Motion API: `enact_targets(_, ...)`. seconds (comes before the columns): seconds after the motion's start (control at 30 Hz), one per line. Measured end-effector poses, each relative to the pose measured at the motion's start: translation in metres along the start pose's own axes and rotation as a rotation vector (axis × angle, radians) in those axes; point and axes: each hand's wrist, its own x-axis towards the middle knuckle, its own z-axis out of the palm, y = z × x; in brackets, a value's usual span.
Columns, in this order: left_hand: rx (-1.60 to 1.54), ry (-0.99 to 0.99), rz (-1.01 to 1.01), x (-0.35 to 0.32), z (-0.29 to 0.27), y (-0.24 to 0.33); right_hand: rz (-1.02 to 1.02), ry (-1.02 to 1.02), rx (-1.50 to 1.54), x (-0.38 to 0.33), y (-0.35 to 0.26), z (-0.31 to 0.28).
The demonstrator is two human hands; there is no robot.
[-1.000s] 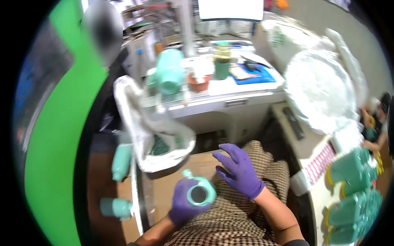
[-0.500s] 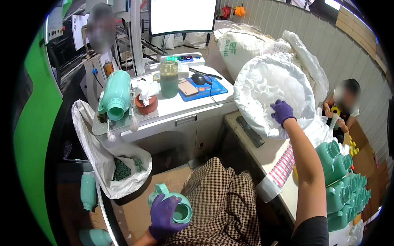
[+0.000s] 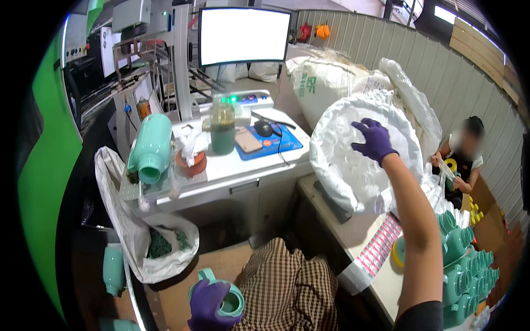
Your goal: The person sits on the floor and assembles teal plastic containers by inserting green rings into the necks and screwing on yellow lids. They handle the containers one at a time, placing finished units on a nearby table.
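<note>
My left hand (image 3: 207,305), in a purple glove, grips a teal plastic jug (image 3: 236,298) low in front of me. The jug's round open mouth faces up toward me, and a handle loop stands out on its far side. My right hand (image 3: 376,142), gloved the same, is over the mouth of a large white sack (image 3: 324,185), fingers spread and nothing visible in them. Many translucent whitish plastic pieces (image 3: 353,172) fill the sack; their exact kind is unclear. Checked brown cloth (image 3: 292,287) covers my lap beside the jug.
Several teal jugs (image 3: 461,281) stand stacked at right, near a red-and-white label sheet (image 3: 381,245). Another jug (image 3: 153,146) lies on the white desk (image 3: 221,179) by a phone and mouse. A white bag (image 3: 179,265) holds green scraps. A person (image 3: 464,160) sits at far right.
The view has shifted, so most things sit lower in it. My right hand has lifted a little from the pieces, its fingers spread wider. My left hand keeps hold of the jug.
</note>
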Motion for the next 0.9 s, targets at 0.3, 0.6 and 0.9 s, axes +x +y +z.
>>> enact_targets(0.3,0.011,-0.003,0.02,0.017,0.008,0.009,0.277,-0.273,0.031,0.053,-0.043,0.057)
enact_targets(0.6,-0.008,-0.002,0.055,0.021,0.002,0.006,0.003,-0.365,-0.233,-0.037,0.013,0.003)
enact_targets(0.9,-0.084,-0.174,0.067,0.023,-0.003,-0.002,0.028,-0.862,0.353,-0.005,0.034,-0.109)
